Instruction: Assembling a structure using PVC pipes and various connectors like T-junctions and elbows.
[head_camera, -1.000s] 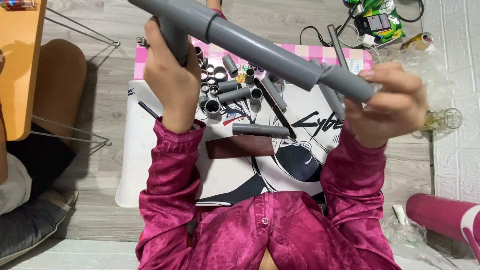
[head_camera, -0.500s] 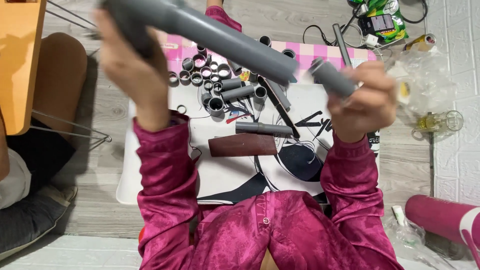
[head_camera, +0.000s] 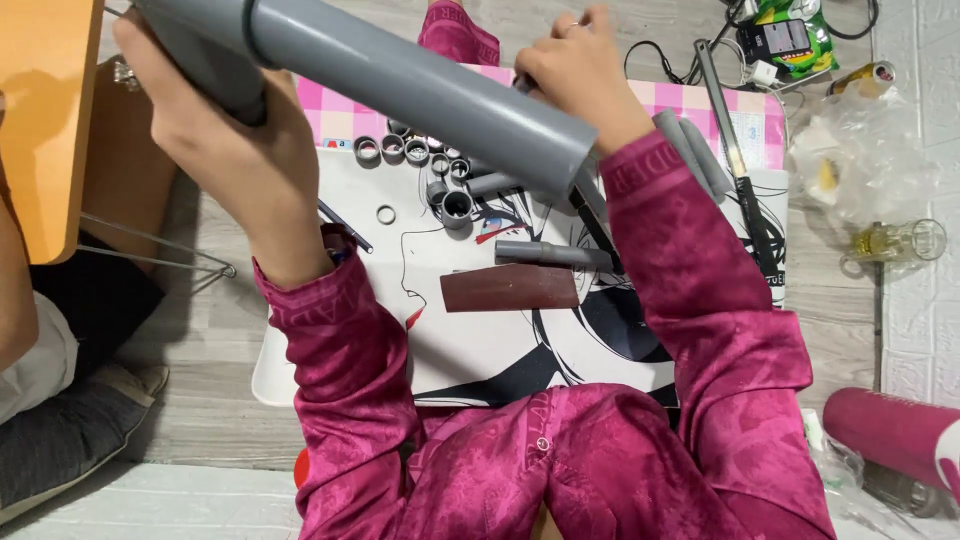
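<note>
Left hand (head_camera: 235, 160): closed round the fitting end of a long grey pipe (head_camera: 420, 95), held raised above the mat's (head_camera: 330, 340) far left corner. Right hand (head_camera: 580, 75): fingers curled down among short grey pipe pieces (head_camera: 450, 190) near the mat's far edge; whether it holds one cannot be told. Brown sanding sheet (head_camera: 512, 288): mid-mat, flat.

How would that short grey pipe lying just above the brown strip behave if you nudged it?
The short grey pipe is round and lies flat on the printed mat, so it would likely roll. It looks like rigid plastic, probably stiff and light. Its smooth wall may be a bit slippery.
</note>
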